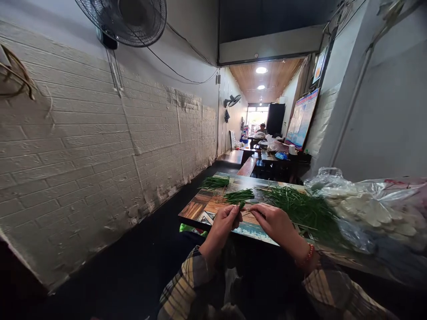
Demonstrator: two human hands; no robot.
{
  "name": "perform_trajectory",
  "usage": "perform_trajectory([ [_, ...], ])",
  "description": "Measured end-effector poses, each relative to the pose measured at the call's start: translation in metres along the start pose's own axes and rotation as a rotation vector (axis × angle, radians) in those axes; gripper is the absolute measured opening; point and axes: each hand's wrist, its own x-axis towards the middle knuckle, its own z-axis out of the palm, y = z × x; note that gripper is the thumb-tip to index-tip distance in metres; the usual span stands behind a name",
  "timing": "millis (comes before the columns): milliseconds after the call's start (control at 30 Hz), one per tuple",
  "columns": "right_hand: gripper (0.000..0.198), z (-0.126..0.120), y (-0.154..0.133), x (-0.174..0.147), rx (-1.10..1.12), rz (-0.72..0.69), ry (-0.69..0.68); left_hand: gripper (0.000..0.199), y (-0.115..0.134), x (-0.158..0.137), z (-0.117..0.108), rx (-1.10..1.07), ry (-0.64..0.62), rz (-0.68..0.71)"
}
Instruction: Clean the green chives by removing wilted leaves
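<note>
My left hand (224, 224) is closed around a small bunch of green chives (241, 205), whose tips stick out above my fingers. Close beside it, my right hand (275, 224) has thumb and fingers pinched together at the thin stalk ends by the bunch; exactly what it grips is too small to make out. Just beyond my hands lies a neat bundle of chives (239, 195), and a second bundle (215, 182) is farther off to the left. A large loose heap of chives (300, 206) spreads over the patterned table (190, 209) on the right.
Clear plastic bags with pale contents (370, 209) crowd the table's right end. A bench (247, 168) and more laden tables stand beyond, where another person (262, 129) sits. A white brick wall (100, 178) runs along the left, with a fan (133, 20) above.
</note>
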Motion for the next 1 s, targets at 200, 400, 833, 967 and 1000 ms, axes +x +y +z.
perform_trajectory([
  [200, 0.02, -0.006, 0.001, -0.004, -0.006, 0.031, 0.009, 0.048, 0.002, -0.001, 0.002, -0.02, 0.004, -0.021],
  [400, 0.021, -0.013, 0.01, -0.009, 0.015, 0.071, -0.007, 0.04, -0.004, 0.01, 0.01, -0.073, -0.064, -0.049],
  [833, 0.021, 0.001, 0.02, -0.008, 0.026, 0.126, -0.038, 0.044, -0.015, 0.019, 0.009, -0.036, -0.076, -0.082],
  [967, 0.023, 0.004, 0.024, -0.011, 0.007, 0.113, -0.042, 0.048, -0.026, 0.023, 0.011, -0.077, -0.074, -0.103],
  [1000, 0.024, 0.004, 0.025, -0.013, -0.004, 0.116, -0.041, 0.048, -0.029, 0.024, 0.013, -0.093, -0.079, -0.105],
])
